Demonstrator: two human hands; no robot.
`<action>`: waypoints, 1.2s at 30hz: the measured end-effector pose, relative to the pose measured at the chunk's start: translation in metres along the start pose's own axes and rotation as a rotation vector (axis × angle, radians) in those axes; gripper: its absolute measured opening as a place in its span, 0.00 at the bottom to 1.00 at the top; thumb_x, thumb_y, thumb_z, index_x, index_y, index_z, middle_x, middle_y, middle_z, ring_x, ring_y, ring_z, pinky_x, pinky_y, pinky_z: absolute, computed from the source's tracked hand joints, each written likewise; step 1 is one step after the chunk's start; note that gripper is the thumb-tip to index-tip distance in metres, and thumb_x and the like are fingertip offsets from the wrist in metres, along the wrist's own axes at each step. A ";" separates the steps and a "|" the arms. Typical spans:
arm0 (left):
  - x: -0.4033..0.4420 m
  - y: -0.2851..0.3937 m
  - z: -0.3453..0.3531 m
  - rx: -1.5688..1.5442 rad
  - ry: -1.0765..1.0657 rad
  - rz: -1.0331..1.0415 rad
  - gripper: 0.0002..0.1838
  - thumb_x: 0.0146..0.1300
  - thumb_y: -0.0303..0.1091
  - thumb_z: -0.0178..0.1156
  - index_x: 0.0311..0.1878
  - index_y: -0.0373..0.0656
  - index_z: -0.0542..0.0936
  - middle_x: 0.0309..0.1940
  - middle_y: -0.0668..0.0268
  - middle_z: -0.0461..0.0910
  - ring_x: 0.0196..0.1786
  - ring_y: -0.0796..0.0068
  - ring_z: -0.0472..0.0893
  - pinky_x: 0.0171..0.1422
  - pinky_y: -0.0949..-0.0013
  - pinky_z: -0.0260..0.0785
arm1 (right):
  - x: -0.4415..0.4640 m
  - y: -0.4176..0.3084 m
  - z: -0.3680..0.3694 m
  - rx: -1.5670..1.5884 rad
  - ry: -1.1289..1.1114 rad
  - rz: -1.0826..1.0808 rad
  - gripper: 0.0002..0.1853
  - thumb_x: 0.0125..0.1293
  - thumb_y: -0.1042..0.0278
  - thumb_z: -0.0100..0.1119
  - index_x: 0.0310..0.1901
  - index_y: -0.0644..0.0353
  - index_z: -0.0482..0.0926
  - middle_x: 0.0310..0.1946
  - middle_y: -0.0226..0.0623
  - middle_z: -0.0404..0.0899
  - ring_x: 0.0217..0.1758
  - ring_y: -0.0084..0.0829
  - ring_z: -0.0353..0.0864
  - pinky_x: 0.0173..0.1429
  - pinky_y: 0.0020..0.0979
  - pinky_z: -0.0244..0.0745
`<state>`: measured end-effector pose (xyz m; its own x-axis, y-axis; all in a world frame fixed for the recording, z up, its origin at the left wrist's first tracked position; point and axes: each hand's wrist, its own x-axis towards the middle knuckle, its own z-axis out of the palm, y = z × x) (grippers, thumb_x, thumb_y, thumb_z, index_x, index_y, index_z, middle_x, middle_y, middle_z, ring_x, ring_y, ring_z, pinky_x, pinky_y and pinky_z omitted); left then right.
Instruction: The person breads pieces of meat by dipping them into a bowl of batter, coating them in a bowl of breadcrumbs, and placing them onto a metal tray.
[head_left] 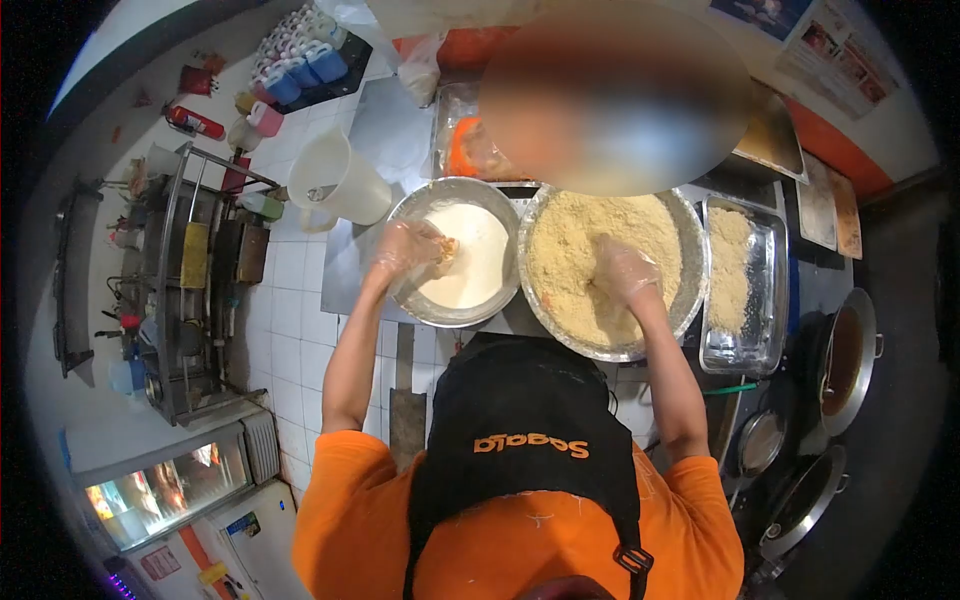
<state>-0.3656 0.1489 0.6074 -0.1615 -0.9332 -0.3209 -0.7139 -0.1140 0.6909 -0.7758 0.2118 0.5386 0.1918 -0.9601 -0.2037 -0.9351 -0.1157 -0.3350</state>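
Crumbs point(565, 240), pale yellow, loose. Filling a wide metal bowl point(692, 250) on a steel table point(350, 275), directly before the apron point(530, 400); bowl probably chosen broad and deep to allow digging without spills.

Right hand point(630, 274), in clear glove. Lowered into the crumbs, fingertips buried. Cannot tell how far closed, nor whether on anything beneath.

Left hand point(406, 248), likewise gloved. Extended across the rim of a smaller metal bowl point(455, 321), fingers partly curled above the batter. Orange-yellow matter point(449, 246) at the fingertips; cannot tell whether a gripped piece or clinging crust. Kept over the bowl presumably to catch drips.

Batter point(485, 240), white, smooth-looking. Contained in the smaller bowl, just left of the crumbs; seemingly paired thus to give one hand to wet, one to dry.

Clear tray point(765, 290), just right of the crumb bowl. Bearing a crumb-coloured strip point(728, 270) along the left side; likely placed for easy right-hand reach.

Jug point(350, 185), translucent. Standing near the batter bowl, to the left; apparently clear of both arms.
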 end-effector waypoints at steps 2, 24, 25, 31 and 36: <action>-0.012 0.018 -0.017 -0.221 -0.025 -0.019 0.10 0.56 0.31 0.74 0.40 0.37 0.89 0.30 0.64 0.87 0.34 0.78 0.82 0.41 0.70 0.75 | -0.006 0.018 0.001 -0.029 0.062 -0.009 0.19 0.69 0.67 0.55 0.61 0.54 0.76 0.44 0.51 0.83 0.48 0.51 0.85 0.49 0.48 0.81; -0.045 0.057 -0.009 -0.121 0.291 0.086 0.12 0.60 0.31 0.69 0.42 0.30 0.87 0.28 0.62 0.87 0.31 0.78 0.82 0.40 0.71 0.76 | -0.004 -0.084 -0.081 0.075 -0.059 0.136 0.63 0.44 0.45 0.83 0.81 0.46 0.54 0.82 0.59 0.40 0.85 0.62 0.41 0.82 0.61 0.51; -0.049 0.070 -0.011 -0.118 0.281 0.094 0.12 0.60 0.31 0.69 0.42 0.30 0.87 0.28 0.62 0.87 0.31 0.78 0.82 0.40 0.71 0.76 | -0.007 -0.087 -0.068 -0.007 0.014 0.097 0.57 0.46 0.46 0.80 0.78 0.47 0.60 0.81 0.59 0.46 0.80 0.69 0.53 0.74 0.70 0.59; -0.061 0.149 -0.017 -0.430 0.173 0.232 0.16 0.62 0.33 0.73 0.46 0.29 0.86 0.31 0.62 0.86 0.32 0.80 0.82 0.36 0.75 0.74 | 0.006 -0.036 0.006 -0.046 -0.065 0.027 0.30 0.59 0.56 0.68 0.64 0.54 0.76 0.62 0.55 0.76 0.61 0.51 0.78 0.62 0.54 0.75; -0.043 0.195 0.024 -0.579 0.148 0.414 0.15 0.62 0.34 0.72 0.46 0.32 0.86 0.30 0.63 0.86 0.30 0.81 0.83 0.31 0.76 0.73 | -0.044 -0.019 -0.044 0.162 0.082 0.015 0.28 0.56 0.57 0.72 0.58 0.56 0.78 0.52 0.53 0.81 0.58 0.50 0.80 0.65 0.46 0.73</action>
<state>-0.5141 0.1747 0.7407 -0.2175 -0.9706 0.1034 -0.1327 0.1343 0.9820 -0.7798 0.2449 0.5941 0.1471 -0.9796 -0.1367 -0.8761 -0.0649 -0.4777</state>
